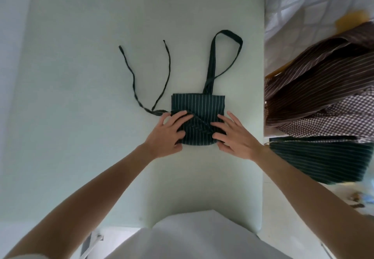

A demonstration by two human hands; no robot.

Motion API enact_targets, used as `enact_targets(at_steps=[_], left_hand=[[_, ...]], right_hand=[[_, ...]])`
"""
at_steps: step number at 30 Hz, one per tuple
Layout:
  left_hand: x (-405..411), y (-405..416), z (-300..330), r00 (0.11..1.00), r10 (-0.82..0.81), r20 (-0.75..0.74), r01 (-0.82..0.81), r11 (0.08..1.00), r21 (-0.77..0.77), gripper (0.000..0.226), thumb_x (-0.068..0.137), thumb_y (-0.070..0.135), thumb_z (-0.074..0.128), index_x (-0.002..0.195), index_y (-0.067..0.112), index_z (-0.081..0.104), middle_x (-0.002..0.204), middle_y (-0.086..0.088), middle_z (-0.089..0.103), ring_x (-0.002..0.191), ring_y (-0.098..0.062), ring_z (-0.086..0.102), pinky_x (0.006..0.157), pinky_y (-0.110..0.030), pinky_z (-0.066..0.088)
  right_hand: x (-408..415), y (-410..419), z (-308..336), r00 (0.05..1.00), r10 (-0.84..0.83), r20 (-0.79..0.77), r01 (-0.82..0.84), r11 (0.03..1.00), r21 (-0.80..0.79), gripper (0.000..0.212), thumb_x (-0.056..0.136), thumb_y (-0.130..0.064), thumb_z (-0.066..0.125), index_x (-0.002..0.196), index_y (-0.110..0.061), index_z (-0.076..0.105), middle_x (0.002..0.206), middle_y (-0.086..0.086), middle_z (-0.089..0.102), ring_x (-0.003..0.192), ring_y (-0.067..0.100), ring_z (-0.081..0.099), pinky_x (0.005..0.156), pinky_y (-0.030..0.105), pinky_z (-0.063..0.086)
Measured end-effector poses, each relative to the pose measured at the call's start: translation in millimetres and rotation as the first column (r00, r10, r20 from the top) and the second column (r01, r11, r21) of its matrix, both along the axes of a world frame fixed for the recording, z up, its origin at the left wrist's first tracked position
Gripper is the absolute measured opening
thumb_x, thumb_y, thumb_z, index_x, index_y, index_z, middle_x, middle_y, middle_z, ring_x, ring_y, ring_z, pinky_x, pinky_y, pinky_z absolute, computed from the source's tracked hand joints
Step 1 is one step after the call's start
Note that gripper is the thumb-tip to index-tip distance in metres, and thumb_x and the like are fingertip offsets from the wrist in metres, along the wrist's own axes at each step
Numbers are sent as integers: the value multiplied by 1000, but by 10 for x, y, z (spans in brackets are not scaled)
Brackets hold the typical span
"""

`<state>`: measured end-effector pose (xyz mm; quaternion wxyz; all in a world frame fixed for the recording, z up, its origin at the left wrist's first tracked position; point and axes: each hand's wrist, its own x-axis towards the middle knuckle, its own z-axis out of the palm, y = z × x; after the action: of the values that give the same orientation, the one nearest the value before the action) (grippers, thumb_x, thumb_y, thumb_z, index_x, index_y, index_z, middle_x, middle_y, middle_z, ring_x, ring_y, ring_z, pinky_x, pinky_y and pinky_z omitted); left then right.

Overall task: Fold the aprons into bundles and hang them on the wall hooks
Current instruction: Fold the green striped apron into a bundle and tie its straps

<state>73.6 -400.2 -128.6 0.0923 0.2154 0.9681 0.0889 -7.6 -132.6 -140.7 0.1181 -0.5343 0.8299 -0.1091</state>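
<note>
- the green apron [199, 109] lies folded small mid-table [81, 76], neck loop [226, 42] pointing away.
- left hand [168, 133] and right hand [236, 137], fingers spread flat, press its near roll, likely keeping it tight.
- its ties [141, 80] trail left, free for wrapping.
- more aprons [323, 88] wait right of it.

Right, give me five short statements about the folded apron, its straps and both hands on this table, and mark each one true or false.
1. Both hands, left hand and right hand, rest on the folded dark green white-striped apron. True.
2. The apron's wide neck loop lies on the pale table beyond the bundle. True.
3. The two thin dark tie strings are wrapped tightly round the bundle. False: they trail loose across the table to the bundle's left.
4. The brown striped cloth lies under the hands. False: it lies off the table's right edge.
5. The right hand holds the neck loop. False: it rests on the bundle.
</note>
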Motion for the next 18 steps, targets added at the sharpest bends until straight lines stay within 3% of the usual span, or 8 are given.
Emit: enact_targets(at_steps=[2, 5, 8, 10, 12, 14, 16, 18], left_hand=[[240, 12, -2, 1000, -14, 21, 13, 999, 38, 13, 67, 37, 66, 69, 25, 63, 142, -8, 45, 141, -27, 22, 112, -53, 8], [593, -3, 56, 999, -29, 24, 28, 999, 46, 21, 69, 42, 67, 72, 23, 59, 129, -7, 54, 132, -28, 40, 112, -55, 8], [830, 18, 43, 997, 1, 76, -4, 999, 37, 52, 68, 60, 65, 92, 19, 46, 125, -10, 49, 114, -23, 56, 114, -51, 11], [902, 52, 58, 989, 30, 146, -38, 998, 48, 76, 64, 70, 63, 115, 20, 37, 133, -12, 43, 119, -23, 51, 115, -51, 13], [886, 80, 103, 961, 121, 248, -155, 980, 125, 94, 65, 69, 65, 137, 24, 25, 144, -8, 35, 130, -21, 40, 117, -44, 11], [847, 121, 162, 855, 288, 431, -439, 844, 307, 91, 71, 59, 69, 143, 26, 23, 141, 0, 41, 126, -15, 43, 115, -36, 20], [794, 175, 177, 695, 453, 558, -708, 564, 425, 67, 80, 50, 65, 136, 25, 37, 126, 5, 55, 111, -9, 54, 99, -28, 39], [734, 255, 152, 517, 599, 611, -854, 318, 411, 43, 88, 47, 56, 122, 21, 52, 110, 7, 64, 100, -8, 60, 82, -17, 45]], right_hand=[[208, 59, 13, 999, 6, 52, -4, 999, -32, 21, 91, -28, 46, 98, -18, 63, 121, 14, 61, 126, 36, 48, 114, 52, 18], [492, 126, 68, 995, -25, 98, 35, 995, -94, 26, 95, -28, 42, 104, -14, 62, 115, 12, 65, 114, 28, 58, 113, 47, 24], [634, 141, 139, 977, -137, 166, 161, 976, -144, 29, 96, -29, 39, 107, -11, 59, 108, 10, 66, 94, 19, 64, 105, 46, 37], [713, 124, 211, 914, -271, 301, 330, 929, -168, 34, 96, -32, 37, 111, -9, 57, 101, 9, 66, 83, 14, 59, 88, 40, 50], [734, 67, 268, 826, -410, 386, 492, 860, -139, 40, 97, -37, 36, 114, -7, 56, 92, 6, 65, 73, 12, 54, 69, 30, 48], [719, -13, 272, 758, -514, 401, 593, 799, -97, 33, 99, -35, 40, 117, -9, 53, 83, 1, 63, 65, 13, 55, 60, 26, 43], [648, -109, 243, 717, -576, 392, 647, 759, -69, 28, 100, -30, 40, 117, -11, 52, 77, 2, 62, 60, 17, 56, 56, 27, 42], [562, -202, 205, 693, -629, 352, 685, 727, -48, 26, 100, -31, 41, 116, -13, 51, 81, 4, 65, 64, 21, 59, 57, 29, 44]])
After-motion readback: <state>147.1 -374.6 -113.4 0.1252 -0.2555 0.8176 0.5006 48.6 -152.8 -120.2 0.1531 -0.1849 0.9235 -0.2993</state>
